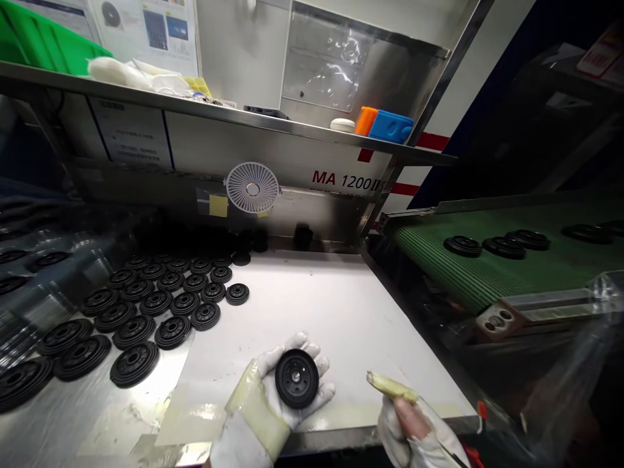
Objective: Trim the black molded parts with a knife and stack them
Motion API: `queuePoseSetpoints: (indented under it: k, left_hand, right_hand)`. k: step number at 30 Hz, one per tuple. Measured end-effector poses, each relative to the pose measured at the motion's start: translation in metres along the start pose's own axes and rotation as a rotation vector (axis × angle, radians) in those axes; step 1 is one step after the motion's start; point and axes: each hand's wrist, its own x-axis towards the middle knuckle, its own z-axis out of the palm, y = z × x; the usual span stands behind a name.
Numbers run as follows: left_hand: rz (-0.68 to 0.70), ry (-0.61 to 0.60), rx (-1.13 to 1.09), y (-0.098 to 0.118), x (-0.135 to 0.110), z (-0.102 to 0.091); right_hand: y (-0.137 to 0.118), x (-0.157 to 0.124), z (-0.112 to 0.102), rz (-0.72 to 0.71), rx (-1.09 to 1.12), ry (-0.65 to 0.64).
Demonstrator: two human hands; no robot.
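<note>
My left hand (273, 390), in a white glove with yellowish tape at the wrist, lies palm up and cradles a black rubber moulded disc (296, 378) with a central hole. My right hand (407, 429), also gloved, pinches a slim pale yellow object (392, 387), possibly a taped tool, a little to the right of the disc. The two hands are apart. Several matching black discs (160, 305) stand in tight rows on the white-topped work table (316, 305), left of my hands.
A green ribbed conveyor belt (468, 266) carrying several black discs (504, 247) runs along the right. A stainless shelf (219, 110) overhead holds a green bin (43, 42) and blue and orange blocks (385, 125). A small white fan (252, 188) hangs below it. Clear plastic film (575, 364) hangs at the lower right.
</note>
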Motion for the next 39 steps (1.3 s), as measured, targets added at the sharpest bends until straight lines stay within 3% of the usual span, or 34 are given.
queuePoseSetpoints:
  k: [6, 13, 18, 21, 24, 27, 33, 39]
  left_hand:
    - [-0.033, 0.003, -0.054, 0.001, 0.000, 0.000]
    - [-0.063, -0.159, 0.038, 0.006, -0.011, -0.003]
    - [-0.069, -0.145, 0.311, 0.014, -0.012, -0.016]
    - [-0.139, -0.138, 0.209, 0.014, -0.012, -0.021]
    - [-0.087, -0.184, 0.088, 0.012, -0.013, -0.023]
    - [-0.085, -0.190, 0.165, 0.008, -0.013, -0.020]
    - [-0.069, 0.048, 0.248, 0.006, -0.005, -0.016]
    - [-0.162, -0.089, 0.184, 0.006, -0.003, -0.024]
  right_hand:
    - [0.005, 0.003, 0.000, 0.006, -0.138, -0.006]
    - [-0.004, -0.002, 0.007, -0.210, -0.343, -0.100]
    - [-0.026, -0.008, 0.011, -0.001, -0.261, -0.180]
    - [-0.037, -0.013, 0.019, 0.043, -0.154, -0.165]
    - [-0.040, -0.015, 0.024, 0.048, -0.109, -0.134]
    - [-0.034, -0.013, 0.021, 0.076, -0.144, -0.159]
    - [-0.031, -0.006, 0.022, 0.130, -0.153, -0.162]
    - [-0.031, -0.007, 0.036, 0.142, -0.101, -0.188]
